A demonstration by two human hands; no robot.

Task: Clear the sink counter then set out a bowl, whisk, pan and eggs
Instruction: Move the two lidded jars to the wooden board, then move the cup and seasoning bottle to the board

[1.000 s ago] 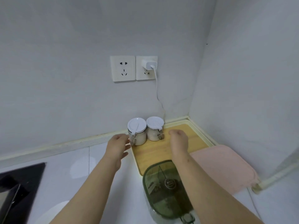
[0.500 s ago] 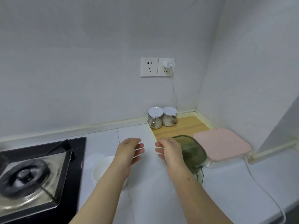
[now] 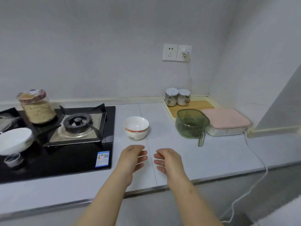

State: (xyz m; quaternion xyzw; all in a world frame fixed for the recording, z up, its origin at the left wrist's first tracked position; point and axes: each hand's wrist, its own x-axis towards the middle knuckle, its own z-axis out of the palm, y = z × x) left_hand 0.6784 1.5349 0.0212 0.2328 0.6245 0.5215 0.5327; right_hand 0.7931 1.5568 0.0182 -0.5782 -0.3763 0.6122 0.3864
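Left hand and right hand hovered side by side over the tabletop near its front edge, palms facing each other. Both had loosely curled fingers and gripped nothing. Two nested white bowls stood on the tabletop just beyond the hands, between the gas stove and the green container; the lower bowl was mostly hidden by the upper one, with only a red band and its base showing. The green container's handle pointed toward the front edge, and its contents could not be made out through the tinted wall. It touched or nearly touched the pink-lidded box to its right. Behind them, two small jars sat on a wooden tray, part of which was covered by the container. A grain jar stood on the stove. At the left edge a white dish was cut off by the frame, and a small dark item below it, possibly a cup, was blurred. A white cable ran from the wall charger off the tabletop.
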